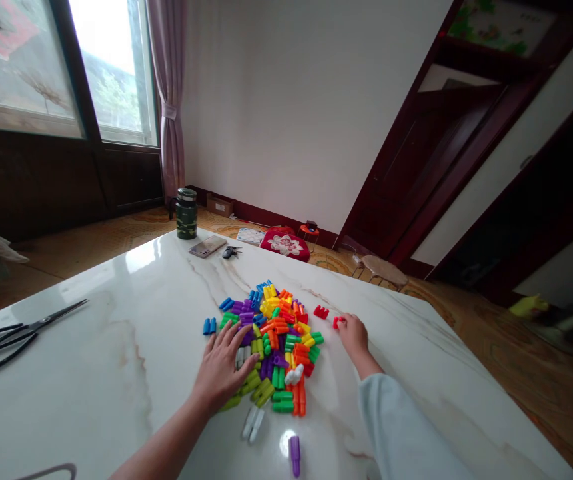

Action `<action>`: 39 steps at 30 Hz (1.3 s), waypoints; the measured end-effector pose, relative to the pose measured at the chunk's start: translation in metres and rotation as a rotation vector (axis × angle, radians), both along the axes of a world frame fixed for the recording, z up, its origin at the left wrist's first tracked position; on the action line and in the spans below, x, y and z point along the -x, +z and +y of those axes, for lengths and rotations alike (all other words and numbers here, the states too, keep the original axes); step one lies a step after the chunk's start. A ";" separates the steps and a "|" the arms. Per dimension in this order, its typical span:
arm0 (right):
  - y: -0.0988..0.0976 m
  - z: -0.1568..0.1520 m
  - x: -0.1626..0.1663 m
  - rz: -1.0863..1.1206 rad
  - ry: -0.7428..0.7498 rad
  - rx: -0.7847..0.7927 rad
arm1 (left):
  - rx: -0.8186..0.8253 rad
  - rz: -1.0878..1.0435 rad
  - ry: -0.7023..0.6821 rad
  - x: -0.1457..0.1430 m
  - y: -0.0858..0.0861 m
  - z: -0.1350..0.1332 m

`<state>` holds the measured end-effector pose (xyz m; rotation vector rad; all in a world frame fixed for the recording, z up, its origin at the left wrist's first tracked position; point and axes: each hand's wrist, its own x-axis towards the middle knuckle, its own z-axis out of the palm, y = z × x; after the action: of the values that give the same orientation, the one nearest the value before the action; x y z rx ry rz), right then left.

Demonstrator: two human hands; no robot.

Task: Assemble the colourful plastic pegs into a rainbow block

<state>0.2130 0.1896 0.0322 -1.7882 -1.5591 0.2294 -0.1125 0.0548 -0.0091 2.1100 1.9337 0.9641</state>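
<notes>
A heap of plastic building pieces (274, 327) in many colours lies on the white marble-look table (116, 373). My left hand (226, 367) rests with fingers spread over the heap's left side, touching green and grey-white pieces. To the right of the heap, my right hand (354, 333) pinches a small red plastic piece (337, 323) near the tabletop. Another red piece (321, 312) lies just left of it. Nearer to me are a white piece (252, 425) and a purple piece (294, 456), both apart from the heap.
Black-handled scissors (31, 330) lie at the left. Toward the far corner stand a camouflage flask (186, 213), a phone (207, 246) and keys (231, 252). Beyond the table edge are a stool (381, 270) and a red cushion (285, 245).
</notes>
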 end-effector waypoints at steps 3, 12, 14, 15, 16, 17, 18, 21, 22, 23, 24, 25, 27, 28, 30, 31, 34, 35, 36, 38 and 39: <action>-0.016 -0.004 -0.001 -0.075 -0.009 0.010 | 0.013 0.012 0.003 0.000 0.000 0.000; -0.036 0.012 0.010 -0.165 -0.155 0.075 | 0.013 0.017 0.002 0.001 0.001 0.000; -0.036 0.014 0.015 -0.176 -0.178 0.098 | 0.010 0.013 -0.002 0.001 0.001 0.000; -0.036 0.014 0.017 -0.182 -0.185 0.107 | 0.010 0.012 -0.003 0.001 0.001 0.001; -0.036 0.015 0.020 -0.188 -0.190 0.115 | 0.011 0.012 -0.002 0.001 0.002 0.001; -0.036 0.015 0.022 -0.193 -0.194 0.121 | 0.013 0.011 -0.001 0.001 0.002 0.000; -0.036 0.015 0.024 -0.199 -0.199 0.127 | 0.017 0.011 0.000 0.001 0.002 0.000; -0.037 0.015 0.028 -0.212 -0.215 0.139 | 0.019 0.008 0.001 0.001 0.003 0.000; -0.037 0.015 0.028 -0.216 -0.219 0.141 | 0.017 0.007 0.001 0.001 0.003 0.000; -0.038 0.016 0.028 -0.220 -0.222 0.141 | 0.015 0.005 0.000 0.001 0.003 0.000; -0.039 0.016 0.028 -0.223 -0.225 0.140 | 0.011 0.003 -0.001 0.001 0.003 0.000; -0.040 0.016 0.027 -0.226 -0.227 0.137 | 0.008 0.001 -0.001 0.001 0.002 0.000; -0.041 0.016 0.026 -0.231 -0.230 0.127 | 0.003 0.003 -0.002 0.001 0.002 0.000; -0.043 0.015 0.025 -0.234 -0.227 0.120 | 0.001 0.004 -0.002 0.001 0.002 0.000; -0.045 0.013 0.024 -0.242 -0.205 0.100 | -0.001 0.007 -0.001 0.001 0.002 0.000; -0.047 0.011 0.024 -0.247 -0.188 0.088 | 0.000 0.007 0.001 0.001 0.001 0.000; -0.050 0.004 0.024 -0.260 -0.117 0.050 | -0.001 0.009 0.002 0.001 0.000 0.000; -0.051 0.002 0.024 -0.263 -0.088 0.037 | -0.002 0.009 0.002 0.001 0.000 0.000; -0.051 0.000 0.025 -0.265 -0.052 0.023 | -0.003 0.010 0.001 0.002 -0.001 0.000; -0.050 -0.001 0.026 -0.265 0.023 -0.003 | -0.001 0.011 -0.001 0.002 -0.001 0.000; -0.050 0.000 0.027 -0.263 0.054 -0.012 | 0.003 0.013 0.000 0.002 -0.001 0.000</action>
<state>0.1862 0.1894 -0.0176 -1.8256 -1.7883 0.0088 -0.1141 0.0543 -0.0096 2.1198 1.9396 0.9501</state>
